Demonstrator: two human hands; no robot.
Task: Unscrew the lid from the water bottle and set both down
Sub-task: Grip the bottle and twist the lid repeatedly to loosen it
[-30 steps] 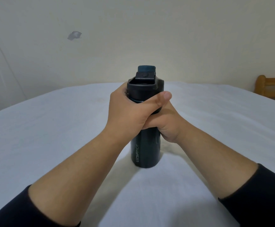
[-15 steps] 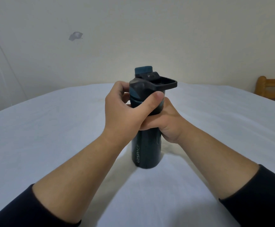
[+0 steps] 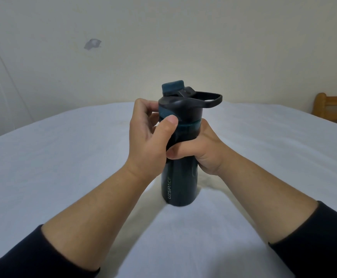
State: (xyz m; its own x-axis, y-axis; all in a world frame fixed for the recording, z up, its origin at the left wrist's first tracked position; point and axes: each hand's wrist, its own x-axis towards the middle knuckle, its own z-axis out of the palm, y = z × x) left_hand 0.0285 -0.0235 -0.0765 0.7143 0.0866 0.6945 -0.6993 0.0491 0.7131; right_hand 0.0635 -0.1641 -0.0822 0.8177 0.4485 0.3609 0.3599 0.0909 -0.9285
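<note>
i find the water bottle (image 3: 180,177) upright on the white sheet (image 3: 63,167) at centre frame. the right hand (image 3: 201,149) is clamped round its body. the left hand (image 3: 149,137) pinches the lid (image 3: 180,109), thumb in front, fingers curled behind. the lid's carry loop (image 3: 209,100), which faced me a second ago, now points to the right of the frame, so the lid has turned (about a quarter turn, i judge). the lid is still seated; unscrewing is underway, nothing set down apart.
</note>
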